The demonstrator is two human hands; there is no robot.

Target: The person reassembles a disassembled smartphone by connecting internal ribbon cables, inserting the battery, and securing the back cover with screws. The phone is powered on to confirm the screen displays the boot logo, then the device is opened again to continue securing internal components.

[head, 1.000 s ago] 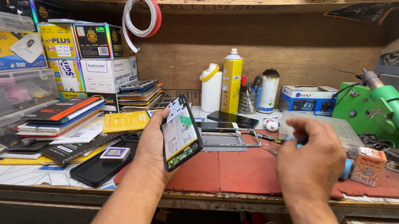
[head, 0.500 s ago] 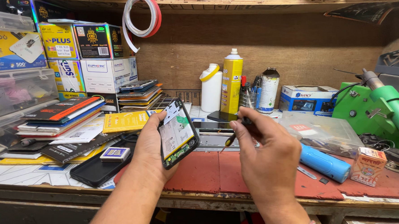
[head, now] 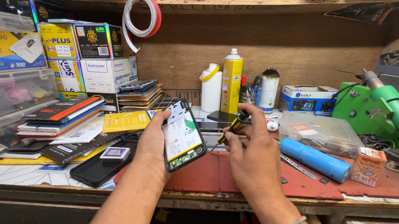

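Cluttered repair bench, red mat (head: pixel 214 173) over a worn wooden edge, brown board wall behind with stacked product boxes (head: pixel 90 53) at left and a roll of white and red tape (head: pixel 143 15) hanging from the shelf. Left hand (head: pixel 151 143) holds an opened phone (head: pixel 183 134) upright and tilted, back cover off, white plate and green board exposed; thumb along its near left edge, fingers wrapped behind, clenched firm on the body. Phone sits above the mat, not resting on it, just left of the right hand (head: pixel 251 159). Right hand pinches a small screwdriver (head: pixel 232 127) with a black and yellow handle between thumb and forefinger, other fingers curled loosely; handle end up near the fingertips, shaft slanting down-left, tip close beside the phone's right edge, contact not discernible. On the mat to the right: blue cylinder (head: pixel 315 159) lying flat, small orange carton (head: pixel 368 165), clear plastic box (head: pixel 319 130). Behind the hands: white bottle (head: pixel 211 88), yellow spray can (head: pixel 232 80). Green machine (head: pixel 379 111) at far right. Black phone case (head: pixel 99 168) lies at the mat's left edge
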